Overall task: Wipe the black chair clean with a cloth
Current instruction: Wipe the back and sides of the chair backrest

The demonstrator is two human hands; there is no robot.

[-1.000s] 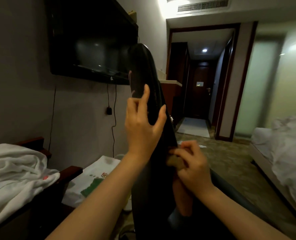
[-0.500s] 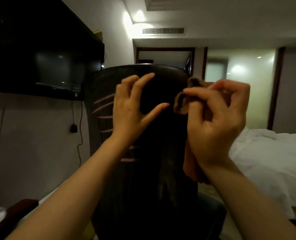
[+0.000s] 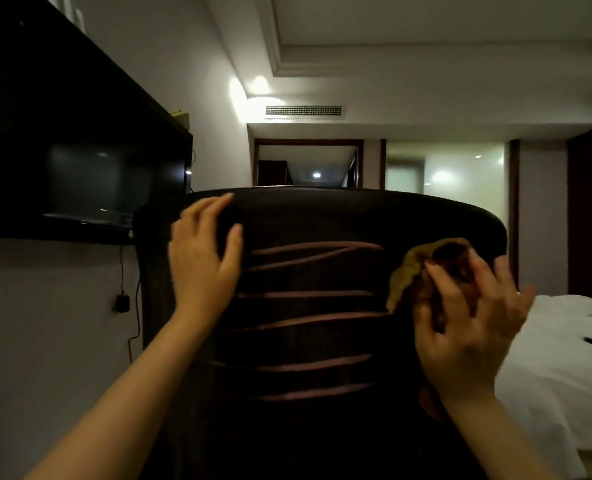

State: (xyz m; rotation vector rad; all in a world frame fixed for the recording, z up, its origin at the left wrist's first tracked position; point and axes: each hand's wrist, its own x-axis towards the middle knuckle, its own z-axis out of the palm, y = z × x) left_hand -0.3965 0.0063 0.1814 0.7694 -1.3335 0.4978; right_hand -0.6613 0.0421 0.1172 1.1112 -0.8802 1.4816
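Chair turned; right hand holds cloth

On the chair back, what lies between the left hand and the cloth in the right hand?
In the head view, only the black chair back with its horizontal slits lies between the left hand and the cloth held by the right hand.

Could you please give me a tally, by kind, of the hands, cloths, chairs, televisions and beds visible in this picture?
Hands: 2, the left hand and the right hand
Cloths: 1, the brown cloth
Chairs: 1, the black chair
Televisions: 1, the wall television
Beds: 1, the white bed
Total: 6
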